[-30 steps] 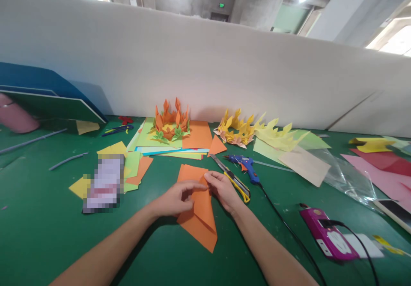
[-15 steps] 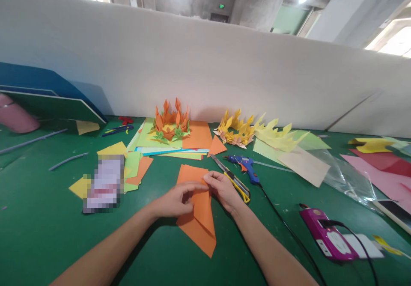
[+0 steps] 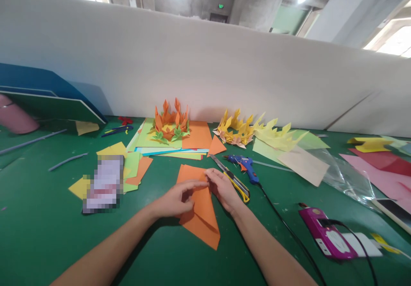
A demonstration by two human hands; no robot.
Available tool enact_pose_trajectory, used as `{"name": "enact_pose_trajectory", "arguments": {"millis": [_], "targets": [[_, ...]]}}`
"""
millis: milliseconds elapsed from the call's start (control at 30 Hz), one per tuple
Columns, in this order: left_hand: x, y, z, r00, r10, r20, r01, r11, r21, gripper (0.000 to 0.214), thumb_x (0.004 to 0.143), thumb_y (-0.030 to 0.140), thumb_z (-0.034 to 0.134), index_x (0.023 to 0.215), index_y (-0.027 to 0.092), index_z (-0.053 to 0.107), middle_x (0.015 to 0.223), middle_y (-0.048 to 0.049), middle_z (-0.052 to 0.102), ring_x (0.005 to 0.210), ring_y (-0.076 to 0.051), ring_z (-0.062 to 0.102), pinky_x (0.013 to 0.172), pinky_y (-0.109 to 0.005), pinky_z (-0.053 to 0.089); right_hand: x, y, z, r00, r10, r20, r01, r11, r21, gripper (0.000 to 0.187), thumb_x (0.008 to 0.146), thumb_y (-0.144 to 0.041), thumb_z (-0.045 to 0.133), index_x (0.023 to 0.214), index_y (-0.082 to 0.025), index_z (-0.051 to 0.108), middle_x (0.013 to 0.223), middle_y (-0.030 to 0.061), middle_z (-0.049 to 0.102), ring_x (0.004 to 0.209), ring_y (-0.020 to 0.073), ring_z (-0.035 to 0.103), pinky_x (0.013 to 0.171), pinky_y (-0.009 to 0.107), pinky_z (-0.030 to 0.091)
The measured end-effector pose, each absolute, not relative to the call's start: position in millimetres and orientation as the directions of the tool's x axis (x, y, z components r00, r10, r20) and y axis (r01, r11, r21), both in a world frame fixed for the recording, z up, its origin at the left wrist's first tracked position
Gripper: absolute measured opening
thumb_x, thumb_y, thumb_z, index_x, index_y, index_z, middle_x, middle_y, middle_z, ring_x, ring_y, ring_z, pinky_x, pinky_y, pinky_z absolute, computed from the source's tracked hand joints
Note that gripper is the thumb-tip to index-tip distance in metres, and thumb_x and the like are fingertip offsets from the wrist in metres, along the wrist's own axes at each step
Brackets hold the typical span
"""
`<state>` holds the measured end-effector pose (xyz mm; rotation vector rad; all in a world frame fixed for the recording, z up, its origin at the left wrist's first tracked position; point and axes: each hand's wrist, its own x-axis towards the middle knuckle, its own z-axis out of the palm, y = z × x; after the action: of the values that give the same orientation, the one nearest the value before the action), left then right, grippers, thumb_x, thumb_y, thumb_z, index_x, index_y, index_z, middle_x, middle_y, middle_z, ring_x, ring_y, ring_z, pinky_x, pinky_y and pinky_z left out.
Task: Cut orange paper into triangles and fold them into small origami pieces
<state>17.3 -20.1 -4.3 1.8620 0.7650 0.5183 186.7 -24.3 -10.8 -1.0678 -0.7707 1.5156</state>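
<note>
From the head camera: the orange paper (image 3: 201, 209) lies on the green table (image 3: 48, 234) beneath both hands. The left hand (image 3: 175, 200) is half-curled, fingertips pinching the paper's fold. The right hand (image 3: 224, 189) pinches the same edge, fingertip to fingertip. A yellow utility knife (image 3: 236, 181) lies just right of the right hand.

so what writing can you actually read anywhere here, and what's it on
Nothing can be read.
On the green sign high in the background: too small to read.
On the pixelated card: blurred out.
On the pink device, a pale label: too small to read.
On the orange paper: no print visible.
</note>
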Motion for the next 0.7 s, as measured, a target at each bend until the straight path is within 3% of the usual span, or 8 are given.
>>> {"name": "enact_pose_trajectory", "arguments": {"millis": [200, 433, 700], "targets": [[16, -17, -5, 0.616, 0.787, 0.022, 0.222, -0.200, 0.954, 0.069, 0.062, 0.006, 0.048, 0.129, 0.023, 0.050, 0.123, -0.0072, 0.052, 0.083, -0.014, 0.052, 0.070, -0.024, 0.045, 187, -27, -10, -0.074, 0.974, -0.214, -0.371, -0.226, -0.901, 0.045, 0.051, -0.055, 0.078, 0.063, -0.020, 0.053, 0.054, -0.0067, 0.050, 0.050, 0.0084, 0.041, 0.050, 0.023, 0.030], [15, -16, -10, 0.627, 0.779, 0.019, 0.158, -0.151, 0.976, 0.071, 0.062, 0.007, 0.050, 0.130, 0.027, 0.049, 0.125, -0.0063, 0.049, 0.084, -0.014, 0.049, 0.068, -0.023, 0.043, 188, -30, -11, -0.122, 0.971, -0.204, -0.238, -0.229, -0.944, 0.040, 0.053, -0.050, 0.078, 0.059, -0.019, 0.054, 0.055, -0.0057, 0.052, 0.054, 0.0103, 0.044, 0.054, 0.024, 0.033], [11, -14, 3, 0.552, 0.833, -0.029, 0.062, -0.006, 0.998, 0.069, 0.064, 0.013, 0.057, 0.132, 0.024, 0.047, 0.111, -0.0056, 0.058, 0.066, -0.009, 0.044, 0.060, -0.021, 0.039, 189, -29, -13, -0.111, 0.978, -0.174, -0.218, -0.195, -0.956, 0.034, 0.056, -0.045, 0.076, 0.057, -0.019, 0.054, 0.057, -0.0052, 0.053, 0.055, 0.0109, 0.043, 0.054, 0.024, 0.030]]}}
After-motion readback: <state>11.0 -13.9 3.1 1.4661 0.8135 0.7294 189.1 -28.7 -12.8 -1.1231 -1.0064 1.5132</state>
